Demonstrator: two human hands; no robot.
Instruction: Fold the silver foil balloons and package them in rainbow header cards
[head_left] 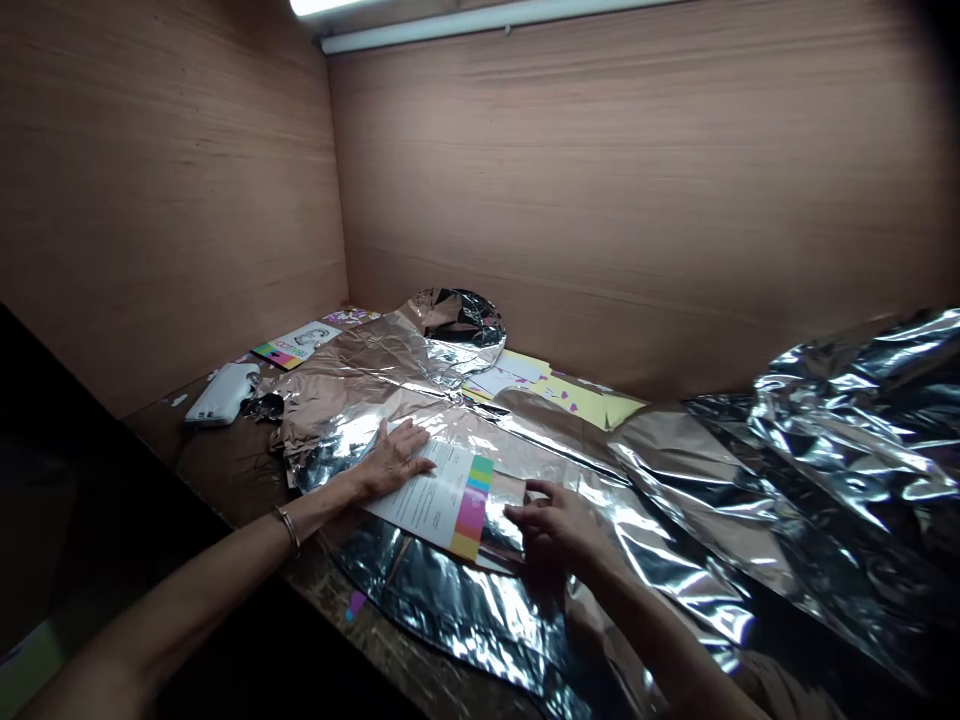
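Observation:
A printed card (442, 490), white with lines of text and a multicoloured band at its right end, lies on a crinkled silver foil sheet (472, 610). My left hand (394, 462) rests on the card's left part, fingers spread and fairly flat. Just past the coloured band, a shiny straight-edged foil strip (506, 520) shows beside the card. My right hand (551, 515) has thumb and forefinger pinched at the right edge of that strip. Whether the strip is part of the larger sheet, I cannot tell.
A white device (221, 395) and another colourful card (296, 343) lie at the left. Yellow and white papers (577, 395) with small purple pieces sit by the back wooden panel (600, 200). More crumpled foil (862, 420) heaps up at the right.

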